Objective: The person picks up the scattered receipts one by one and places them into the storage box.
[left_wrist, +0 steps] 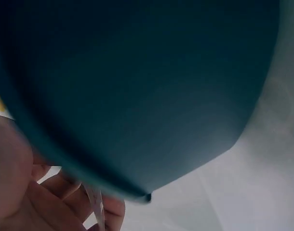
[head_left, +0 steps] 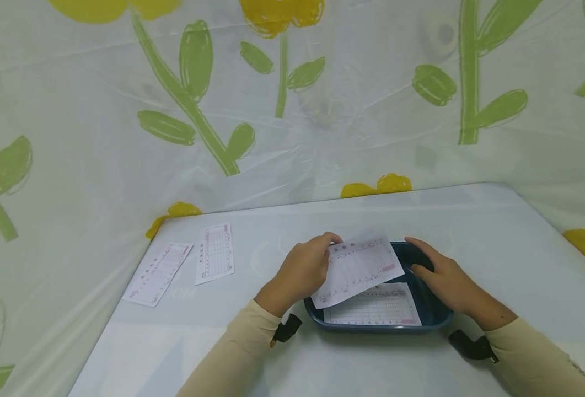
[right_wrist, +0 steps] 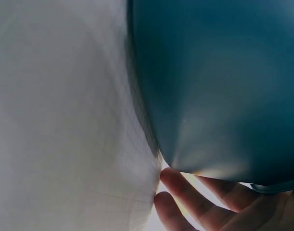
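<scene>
White table [head_left: 366,361], with a flower-printed sheet [head_left: 352,151] hanging behind it.

Dark blue-green tray [head_left: 374,329] on the table, towards the right: deep-walled, rounded corners, rolled rim. Looks like moulded plastic. Judgement: stiff, light enough to slide under a careless nudge, smooth-walled; the rim is the sure place to hold it.

Right hand [head_left: 450,283] grips the tray's right end, thumb over the rim on the inside, other fingers along the outer wall.

Left hand [head_left: 301,273] pinches a printed paper form by its left edge; the wrist view shows the sheet edge-on among the fingers, exact thumb contact unclear.

Paper forms, ruled, each with a pinkish box. Held form [head_left: 359,270] tilts over the tray's left part, its free side unsupported. Tray form [head_left: 379,309] lies inside, partly covered by the held one. Two more on the table at far left: upright form [head_left: 215,253] and slanted form [head_left: 158,274], just apart.

Handling, as judged: almost weightless, limp, easily creased or torn, apt to cling flat. Best lifted by an edge or corner, lightly.
</scene>
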The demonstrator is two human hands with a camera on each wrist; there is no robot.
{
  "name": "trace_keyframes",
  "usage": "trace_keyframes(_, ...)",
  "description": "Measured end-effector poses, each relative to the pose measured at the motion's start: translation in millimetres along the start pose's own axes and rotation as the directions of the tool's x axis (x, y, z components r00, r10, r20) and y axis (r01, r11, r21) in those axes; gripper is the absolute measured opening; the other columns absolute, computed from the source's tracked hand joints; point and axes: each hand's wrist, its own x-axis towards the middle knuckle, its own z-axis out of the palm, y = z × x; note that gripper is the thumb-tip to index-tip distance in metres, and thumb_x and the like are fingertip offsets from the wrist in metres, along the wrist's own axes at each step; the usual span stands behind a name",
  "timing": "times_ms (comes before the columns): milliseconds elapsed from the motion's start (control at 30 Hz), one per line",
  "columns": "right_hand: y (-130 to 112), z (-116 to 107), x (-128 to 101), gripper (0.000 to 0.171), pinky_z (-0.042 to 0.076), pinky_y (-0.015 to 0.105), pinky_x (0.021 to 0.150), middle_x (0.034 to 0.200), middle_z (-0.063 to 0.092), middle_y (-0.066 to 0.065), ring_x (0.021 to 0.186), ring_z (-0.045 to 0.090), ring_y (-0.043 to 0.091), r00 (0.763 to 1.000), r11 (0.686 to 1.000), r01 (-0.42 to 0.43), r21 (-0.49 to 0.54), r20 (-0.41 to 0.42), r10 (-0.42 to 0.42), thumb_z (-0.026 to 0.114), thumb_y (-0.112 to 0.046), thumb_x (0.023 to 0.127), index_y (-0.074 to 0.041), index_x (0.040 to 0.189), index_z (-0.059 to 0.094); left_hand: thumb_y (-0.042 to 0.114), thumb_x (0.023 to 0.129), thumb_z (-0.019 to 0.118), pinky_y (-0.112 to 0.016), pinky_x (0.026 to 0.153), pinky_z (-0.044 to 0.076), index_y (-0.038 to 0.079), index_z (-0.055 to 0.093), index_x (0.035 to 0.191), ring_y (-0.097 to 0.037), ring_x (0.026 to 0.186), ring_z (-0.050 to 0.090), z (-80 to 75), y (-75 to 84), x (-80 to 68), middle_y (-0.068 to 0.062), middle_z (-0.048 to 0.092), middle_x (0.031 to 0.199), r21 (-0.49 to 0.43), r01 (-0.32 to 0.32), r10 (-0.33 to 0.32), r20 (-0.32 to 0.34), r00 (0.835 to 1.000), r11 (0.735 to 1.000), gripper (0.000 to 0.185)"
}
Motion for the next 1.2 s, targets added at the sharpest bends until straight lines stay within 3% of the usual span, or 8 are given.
trace_keyframes(100, 0, 1, 0, 0.058, 0.044, 0.067, 0.096, 0.157, 0.032, 0.030, 0.128, 0.049, 0.048, 1.000, 1.000, -0.001, 0.003, 0.006, 0.001, 0.041, -0.024, 0.105, -0.014, 0.159, 0.022, 0.009, 0.104, 0.048, -0.023, 0.074, 0.050, 0.018, 0.057, 0.132, -0.010, 0.082, 0.059, 7.7, -0.5, 0.4, 0.001, 0.069, 0.122, 0.007, 0.019, -0.019, 0.041, 0.999, 1.000, 0.031)
trace_keyframes(233, 1, 3, 0, 0.058, 0.046, 0.063, 0.095, 0.156, 0.032, 0.030, 0.126, 0.050, 0.046, 1.000, 1.000, -0.010, 0.001, 0.008, 0.010, 0.041, -0.024, 0.105, -0.014, 0.159, 0.021, 0.009, 0.103, 0.049, -0.025, 0.078, 0.052, 0.019, 0.058, 0.132, -0.010, 0.081, 0.058, 16.8, -1.5, 1.2, 0.001, 0.069, 0.121, 0.045, -0.005, 0.002, 0.060, 0.998, 0.999, 0.031)
trace_keyframes(433, -2, 5, 1, 0.059, 0.038, 0.070, 0.103, 0.158, 0.031, 0.029, 0.136, 0.040, 0.051, 1.000, 1.000, -0.019, 0.010, 0.015, 0.019, 0.041, -0.025, 0.105, -0.015, 0.159, 0.020, 0.009, 0.102, 0.052, -0.035, 0.093, 0.054, 0.020, 0.060, 0.130, -0.010, 0.087, 0.065, 25.6, -1.5, 0.4, 0.002, 0.070, 0.124, 0.122, -0.049, 0.042, 0.052, 0.998, 0.991, 0.031)
trace_keyframes(567, -3, 5, 2, 0.059, 0.033, 0.071, 0.105, 0.159, 0.029, 0.028, 0.140, 0.034, 0.054, 1.000, 1.000, -0.018, 0.006, 0.010, 0.018, 0.041, -0.025, 0.105, -0.015, 0.160, 0.020, 0.010, 0.102, 0.053, -0.039, 0.096, 0.052, 0.022, 0.061, 0.130, -0.013, 0.105, 0.069, 30.0, 0.2, 0.4, 0.002, 0.071, 0.125, 0.161, -0.057, 0.049, 0.054, 0.997, 0.985, 0.032)
trace_keyframes(667, -3, 3, 2, 0.059, 0.033, 0.072, 0.105, 0.159, 0.030, 0.028, 0.139, 0.037, 0.054, 1.000, 1.000, -0.011, -0.003, 0.002, 0.011, 0.041, -0.025, 0.105, -0.015, 0.160, 0.020, 0.009, 0.101, 0.054, -0.041, 0.096, 0.050, 0.024, 0.062, 0.130, -0.013, 0.109, 0.069, 32.4, 2.4, 1.2, 0.003, 0.071, 0.124, 0.186, -0.070, 0.060, 0.057, 0.997, 0.980, 0.034)
trace_keyframes(800, -2, 2, 0, 0.059, 0.035, 0.072, 0.104, 0.158, 0.031, 0.029, 0.135, 0.043, 0.051, 1.000, 1.000, -0.014, -0.003, 0.003, 0.014, 0.041, -0.026, 0.105, -0.015, 0.160, 0.020, 0.008, 0.100, 0.056, -0.041, 0.096, 0.050, 0.026, 0.063, 0.130, -0.011, 0.108, 0.069, 35.7, 3.9, -0.3, 0.004, 0.072, 0.121, 0.230, -0.094, 0.079, 0.071, 0.994, 0.969, 0.036)
trace_keyframes(967, -3, 1, 0, 0.059, 0.036, 0.071, 0.104, 0.158, 0.030, 0.029, 0.136, 0.041, 0.052, 1.000, 1.000, -0.019, -0.010, -0.002, 0.019, 0.040, -0.027, 0.105, -0.015, 0.160, 0.020, 0.009, 0.100, 0.056, -0.037, 0.094, 0.050, 0.026, 0.060, 0.132, -0.008, 0.109, 0.068, 37.8, 4.6, -0.5, 0.005, 0.073, 0.121, 0.271, -0.110, 0.095, 0.065, 0.993, 0.956, 0.036)
trace_keyframes(1200, -2, 1, -1, 0.059, 0.038, 0.070, 0.102, 0.159, 0.030, 0.028, 0.135, 0.042, 0.051, 1.000, 1.000, -0.017, -0.015, -0.012, 0.017, 0.040, -0.028, 0.105, -0.015, 0.160, 0.021, 0.012, 0.097, 0.063, -0.034, 0.092, 0.049, 0.025, 0.061, 0.127, -0.004, 0.091, 0.070, 37.9, 6.6, -1.9, 0.007, 0.076, 0.109, 0.259, -0.098, 0.087, 0.054, 0.995, 0.961, 0.032)
